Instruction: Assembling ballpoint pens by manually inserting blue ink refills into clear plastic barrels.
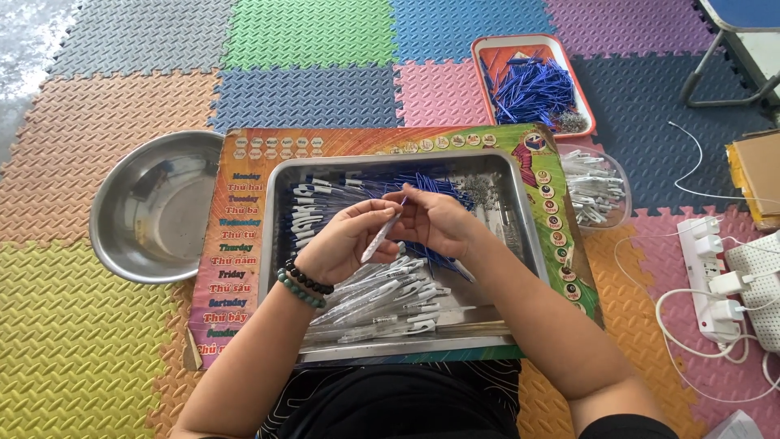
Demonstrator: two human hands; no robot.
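Clear plastic pen barrel (380, 236) sat pinched in the left hand (341, 242), fingers curled around it, right over the steel tray (520, 213). The right hand (435, 218) gripped a thin blue refill (404, 200) at the barrel's top end. Loose pens (390, 293) were piled under both hands.

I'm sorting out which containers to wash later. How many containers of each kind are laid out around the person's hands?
Round steel bowl: 1
Rectangular steel tray, under both hands: 1
Orange plastic tray with blue refills: 1
Clear plastic tub of pen parts: 1
Total: 4
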